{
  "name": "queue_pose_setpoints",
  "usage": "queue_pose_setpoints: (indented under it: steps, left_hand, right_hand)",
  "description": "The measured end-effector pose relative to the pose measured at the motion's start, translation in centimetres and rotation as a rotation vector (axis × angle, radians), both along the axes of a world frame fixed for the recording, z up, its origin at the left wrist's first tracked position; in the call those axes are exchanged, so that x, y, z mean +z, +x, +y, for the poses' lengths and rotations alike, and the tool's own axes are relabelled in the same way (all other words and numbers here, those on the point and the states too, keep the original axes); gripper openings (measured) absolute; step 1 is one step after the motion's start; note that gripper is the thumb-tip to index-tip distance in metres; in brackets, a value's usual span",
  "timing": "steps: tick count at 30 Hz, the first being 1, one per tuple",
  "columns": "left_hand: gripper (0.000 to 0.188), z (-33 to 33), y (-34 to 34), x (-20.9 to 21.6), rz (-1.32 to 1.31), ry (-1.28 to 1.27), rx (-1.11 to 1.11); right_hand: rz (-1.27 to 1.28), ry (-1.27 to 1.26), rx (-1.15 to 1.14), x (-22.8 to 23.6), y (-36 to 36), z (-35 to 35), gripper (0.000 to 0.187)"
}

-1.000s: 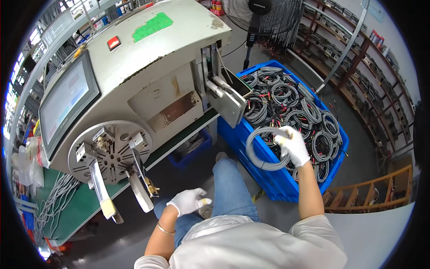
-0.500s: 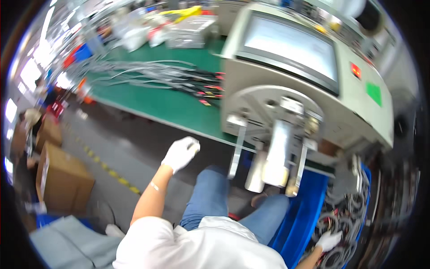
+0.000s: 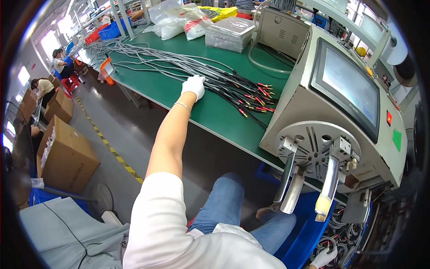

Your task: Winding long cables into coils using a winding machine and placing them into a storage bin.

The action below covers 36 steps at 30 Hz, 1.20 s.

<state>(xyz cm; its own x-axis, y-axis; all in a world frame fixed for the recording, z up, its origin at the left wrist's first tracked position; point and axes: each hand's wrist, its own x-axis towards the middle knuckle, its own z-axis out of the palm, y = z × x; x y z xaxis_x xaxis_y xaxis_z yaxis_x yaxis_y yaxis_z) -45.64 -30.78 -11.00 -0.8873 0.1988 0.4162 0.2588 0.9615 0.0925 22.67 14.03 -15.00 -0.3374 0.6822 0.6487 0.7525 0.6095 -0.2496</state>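
Observation:
My left hand (image 3: 194, 87), in a white glove, has its fingers closed at the near side of a bundle of grey cables (image 3: 174, 64) on the green table. Which strands lie in its grip is hidden. The cables run lengthwise, and their black ends with red and yellow tips (image 3: 260, 99) point toward the machine. Low on the right, my right hand (image 3: 323, 257), also gloved, is over coiled cables (image 3: 354, 231) in a blue bin. Its thumb and fingers look apart, partly cut off by the picture's edge.
A beige machine (image 3: 291, 89) with a screen stands on the table (image 3: 152, 42), its round plate (image 3: 309, 148) bearing metal prongs that jut toward my knees. Plastic bags (image 3: 172, 20) and a stack of clear trays (image 3: 230, 33) lie behind. Cardboard boxes (image 3: 67, 157) stand left; people sit farther off.
My left hand has reached forward from above the floor onto the cable bundle. My right hand has stayed at the bin, slightly lower in view. The head view has turned left.

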Motion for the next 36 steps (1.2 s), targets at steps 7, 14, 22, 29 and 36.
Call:
queue_pose_setpoints:
  steps: [7, 14, 22, 29, 36]
  left_hand:
    - [0.018, -0.9, 1.4, 0.7, -0.055, -0.165, -0.098]
    - [0.018, -1.2, 5.4, 3.1, -0.139, -0.050, -0.175]
    - [0.019, 2.5, 10.9, 11.2, 0.063, 0.595, -0.150]
    - [0.015, 3.4, 16.0, 23.1, 0.627, 0.812, -0.355]
    - [0.012, 9.3, 26.1, 25.3, 0.424, 0.920, -0.658]
  right_hand:
    - [-0.014, -0.107, -0.051, -2.8, 1.7, 1.7, 0.020]
    - [0.128, -0.435, 0.004, -6.4, 2.9, 7.9, 0.040]
    - [0.213, -0.422, 0.070, -3.8, -0.8, 6.4, 0.035]
    - [0.246, -0.312, 0.185, -0.3, -3.3, 3.9, 0.032]
    - [0.476, -0.295, 0.273, 5.7, -8.3, 2.4, 0.029]
